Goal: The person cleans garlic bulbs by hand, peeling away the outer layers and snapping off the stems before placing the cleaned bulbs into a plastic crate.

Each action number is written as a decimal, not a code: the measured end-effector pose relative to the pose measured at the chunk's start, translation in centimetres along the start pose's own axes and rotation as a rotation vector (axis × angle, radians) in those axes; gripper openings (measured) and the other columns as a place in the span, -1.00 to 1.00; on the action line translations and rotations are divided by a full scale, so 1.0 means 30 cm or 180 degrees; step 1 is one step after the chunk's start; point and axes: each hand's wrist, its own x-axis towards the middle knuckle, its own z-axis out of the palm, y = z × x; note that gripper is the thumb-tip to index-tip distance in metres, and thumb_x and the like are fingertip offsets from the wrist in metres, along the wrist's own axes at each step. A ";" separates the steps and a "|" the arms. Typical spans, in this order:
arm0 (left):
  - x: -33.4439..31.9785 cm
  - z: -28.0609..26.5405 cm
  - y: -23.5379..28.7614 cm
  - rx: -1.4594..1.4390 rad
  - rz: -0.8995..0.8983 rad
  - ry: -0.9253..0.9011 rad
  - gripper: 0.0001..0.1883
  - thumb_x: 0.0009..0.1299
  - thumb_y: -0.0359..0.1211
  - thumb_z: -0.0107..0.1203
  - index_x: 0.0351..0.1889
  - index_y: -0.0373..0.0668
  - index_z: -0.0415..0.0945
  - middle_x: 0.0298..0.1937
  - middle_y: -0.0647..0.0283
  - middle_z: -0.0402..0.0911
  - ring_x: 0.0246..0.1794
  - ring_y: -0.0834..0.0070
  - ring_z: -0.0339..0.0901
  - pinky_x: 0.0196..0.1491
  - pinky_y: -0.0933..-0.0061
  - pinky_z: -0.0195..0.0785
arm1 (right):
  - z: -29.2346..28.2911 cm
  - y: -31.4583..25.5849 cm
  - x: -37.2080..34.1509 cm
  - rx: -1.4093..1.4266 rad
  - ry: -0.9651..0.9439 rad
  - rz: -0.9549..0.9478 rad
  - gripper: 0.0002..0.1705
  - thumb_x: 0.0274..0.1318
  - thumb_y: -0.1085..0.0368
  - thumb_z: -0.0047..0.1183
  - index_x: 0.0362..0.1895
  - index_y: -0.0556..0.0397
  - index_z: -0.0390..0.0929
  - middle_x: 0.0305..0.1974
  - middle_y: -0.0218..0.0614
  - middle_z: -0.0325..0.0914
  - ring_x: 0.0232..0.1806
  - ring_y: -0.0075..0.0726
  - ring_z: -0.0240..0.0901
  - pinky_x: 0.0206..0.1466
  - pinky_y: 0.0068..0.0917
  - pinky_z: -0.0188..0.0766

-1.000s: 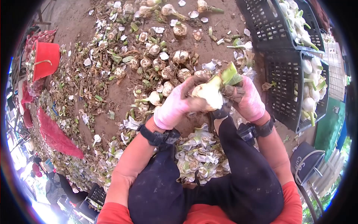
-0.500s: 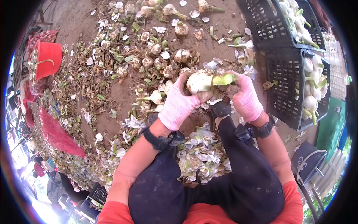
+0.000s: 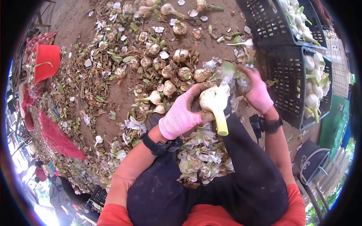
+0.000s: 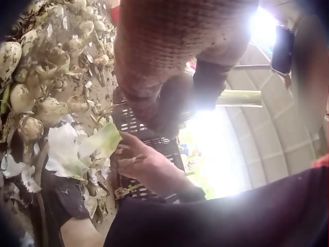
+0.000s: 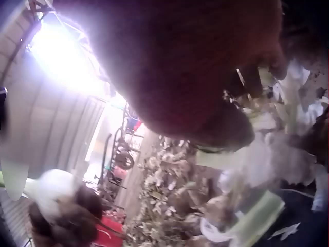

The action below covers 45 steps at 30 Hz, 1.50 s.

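In the head view, my gloved left hand [image 3: 181,115] grips a garlic bulb [image 3: 213,98] between thumb and fingers. The bulb is pale, with torn white skin on its right side, and its cut green stem [image 3: 221,126] points down toward my lap. My right hand [image 3: 259,92], also gloved, is apart from the bulb at its right, thumb and forefinger spread. Just left of its fingertips is a blurred green-and-white leaf sheath [image 3: 228,71]. The left wrist view shows this loose peel [image 4: 100,146] beside the right hand's fingertips [image 4: 123,149]. In the right wrist view the bulb [image 5: 55,188] appears at lower left.
Untrimmed garlic bulbs [image 3: 181,55] and dry scraps [image 3: 90,86] cover the ground ahead and left. Peelings [image 3: 203,160] are heaped between my legs. Black crates [image 3: 288,86] holding white garlic stand at the right. A red bucket [image 3: 47,62] and red mesh sack [image 3: 58,135] lie left.
The garlic bulb has turned from stem pointing right to stem pointing down toward me. My right hand has left the stem and moved right, and a leaf sheath has come off.
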 end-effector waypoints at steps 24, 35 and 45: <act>-0.010 0.010 -0.008 -0.0776 -0.0622 0.0246 -0.31 0.34 -0.14 0.15 0.32 -0.35 0.20 0.08 0.16 0.52 0.06 0.41 0.53 0.13 0.39 0.41 | -0.077 -0.294 -0.010 0.0616 -0.0738 -0.0171 -0.82 -0.18 0.40 0.17 -0.38 0.13 0.57 -0.42 -0.07 0.55 -0.36 0.07 0.54 -0.27 -0.21 0.47; -0.008 -0.010 -0.048 -0.1064 -0.0314 -0.0341 -0.17 0.29 0.14 0.18 0.30 -0.29 0.25 0.16 0.15 0.50 0.17 0.36 0.48 0.23 0.31 0.33 | -0.035 -0.191 -0.021 0.0834 -0.0577 -0.0064 -0.64 -0.09 0.56 0.01 -0.14 0.10 0.63 -0.26 -0.11 0.55 -0.21 0.01 0.54 -0.07 -0.27 0.47; 0.009 0.033 -0.075 -0.1481 -0.0072 0.0297 -0.26 0.18 -0.20 0.42 0.22 -0.24 0.24 0.11 0.21 0.47 0.11 0.42 0.48 0.14 0.38 0.42 | -0.112 -0.316 -0.034 0.0568 -0.0578 -0.0343 -0.75 -0.10 0.42 0.18 -0.22 0.07 0.64 -0.36 -0.11 0.56 -0.27 0.07 0.54 -0.19 -0.22 0.47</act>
